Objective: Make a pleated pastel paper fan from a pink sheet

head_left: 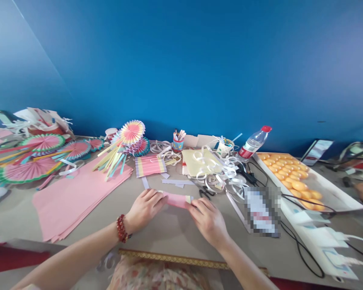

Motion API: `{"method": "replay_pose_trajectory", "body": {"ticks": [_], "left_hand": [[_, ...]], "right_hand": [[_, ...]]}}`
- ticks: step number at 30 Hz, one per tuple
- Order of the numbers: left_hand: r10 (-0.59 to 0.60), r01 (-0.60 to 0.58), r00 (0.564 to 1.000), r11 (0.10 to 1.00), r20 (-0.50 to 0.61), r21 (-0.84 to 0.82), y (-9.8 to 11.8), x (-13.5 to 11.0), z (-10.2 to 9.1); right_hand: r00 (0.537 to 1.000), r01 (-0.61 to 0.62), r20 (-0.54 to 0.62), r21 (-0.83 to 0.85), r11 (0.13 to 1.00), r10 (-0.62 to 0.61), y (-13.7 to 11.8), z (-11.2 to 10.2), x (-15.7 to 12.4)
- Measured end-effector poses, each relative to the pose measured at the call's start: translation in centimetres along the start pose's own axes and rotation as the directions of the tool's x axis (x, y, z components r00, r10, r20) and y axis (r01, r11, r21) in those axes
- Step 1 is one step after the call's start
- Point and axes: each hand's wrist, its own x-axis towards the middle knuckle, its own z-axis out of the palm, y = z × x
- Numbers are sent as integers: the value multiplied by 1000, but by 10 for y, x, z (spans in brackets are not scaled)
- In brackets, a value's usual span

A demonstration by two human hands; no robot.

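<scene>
Our left hand [149,207] and right hand [208,219] each pinch one end of a narrow pink paper band [175,200], thumbs and fingers closed on it. The band lies crosswise between them at the near middle of the table [181,239], a pale yellow edge showing at its right end. We seem to hold it by both ends so that it lies straight and its edges line up; whether it presses on the tabletop we cannot tell. Our left wrist wears a red beaded bracelet [122,228].

Just beyond, lilac paper strips [177,182] lie loose, and dark-handled scissors [206,192] rest to the right, probably put there for easy reach. Farther off, a striped pleated sheet [150,165] lies flat, perhaps set aside to leave the near space free. To the left, pink paper sheets [69,201] are stacked in a slanting pile, likely so that one can be drawn off easily; paper rosettes [133,132] stand at its far end, upright perhaps to spare their pleats. To the far right, a red-capped bottle [254,141] leans beside a white tray [343,201], whose rim presumably stops the yellow balls [286,169] from rolling.
</scene>
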Motion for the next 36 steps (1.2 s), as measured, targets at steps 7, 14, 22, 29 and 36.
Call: {"method": "replay_pose_trajectory", "body": {"ticks": [7,14,22,29,36], "left_hand": [[3,2,987,1000,161,-29,2,-10,10],[-86,109,977,988,194,-111,3,-16,16],[-144,203,973,908,183,-366,-9,-13,22],[-242,371,922,777,304,-508,-20,-4,14],[-228,427,886,739,403,-521,-32,7,12]], "right_hand": [[993,42,115,-45,998,-36,1,17,-10],[986,10,168,46,999,-18,4,25,-17],[960,-165,254,179,970,116,5,18,-6],[955,-223,250,249,942,160,11,21,3],[933,-297,282,261,919,221,14,25,6]]}}
